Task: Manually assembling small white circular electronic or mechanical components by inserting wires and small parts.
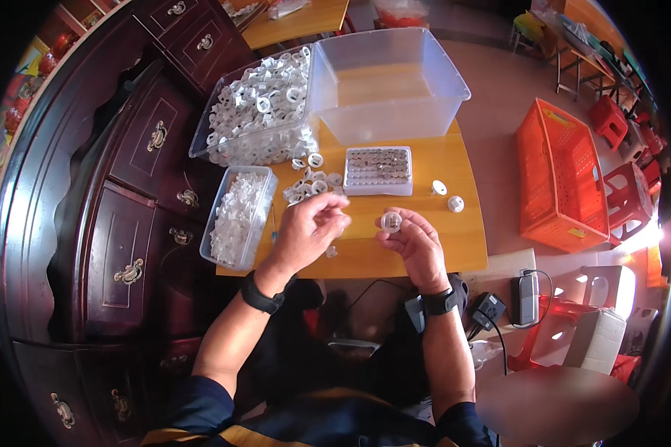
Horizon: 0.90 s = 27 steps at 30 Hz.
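Observation:
My right hand [419, 249] pinches a small round white plastic part [391, 221] between thumb and fingers, its slotted face upward, above the front of the yellow table [455, 242]. To its left, my left hand [306, 232] hovers with curled fingers; whatever they hold, if anything, is too small or hidden to name. Beyond that hand lies a loose pile of white ring-shaped parts [318, 182]. A white tray [379, 190] with rows of small round metallic pieces stands past both hands. Two more round white parts, one flanged [439, 188] and one slotted [455, 203], lie at the right.
A clear bin [201, 145] full of white parts and an empty clear bin [395, 123] stand at the back. A smaller tub [265, 216] of white pieces sits left. Dark drawers [127, 223] flank the table; an orange crate [555, 201] is on the right floor.

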Available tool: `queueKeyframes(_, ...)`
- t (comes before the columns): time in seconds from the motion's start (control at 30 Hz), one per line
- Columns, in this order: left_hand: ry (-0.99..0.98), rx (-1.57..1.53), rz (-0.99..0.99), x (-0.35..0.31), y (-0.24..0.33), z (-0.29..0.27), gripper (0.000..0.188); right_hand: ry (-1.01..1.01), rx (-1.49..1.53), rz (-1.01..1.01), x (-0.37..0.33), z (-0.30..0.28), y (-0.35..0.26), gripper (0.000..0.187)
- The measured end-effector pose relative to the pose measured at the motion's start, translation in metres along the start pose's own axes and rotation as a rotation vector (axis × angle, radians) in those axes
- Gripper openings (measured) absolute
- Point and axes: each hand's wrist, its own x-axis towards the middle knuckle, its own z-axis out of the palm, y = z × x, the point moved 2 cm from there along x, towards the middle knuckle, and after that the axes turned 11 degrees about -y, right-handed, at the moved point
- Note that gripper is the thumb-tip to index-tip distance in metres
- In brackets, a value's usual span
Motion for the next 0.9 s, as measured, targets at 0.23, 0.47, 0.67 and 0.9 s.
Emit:
queueKeyframes(0.23, -0.031, 0.619, -0.039, -0.044, -0.014, 0.009, 0.020, 0.134, -0.126, 0.005, 0.002, -0.001, 0.004, 0.019)
queueKeyframes(0.47, -0.001, 0.659, 0.010, -0.051, -0.029, 0.020, 0.017, 0.161, -0.187, 0.002, 0.002, 0.001, 0.002, 0.016)
queueKeyframes(0.67, -0.013, 0.783, 0.073, -0.062, -0.026, 0.034, 0.013, 0.182, -0.184, -0.011, 0.002, 0.002, 0.002, 0.018)
queueKeyframes(0.9, -0.053, 0.756, 0.196, -0.086, -0.009, 0.041, 0.028, 0.178, -0.170, 0.006, 0.002, 0.003, 0.002, 0.018)
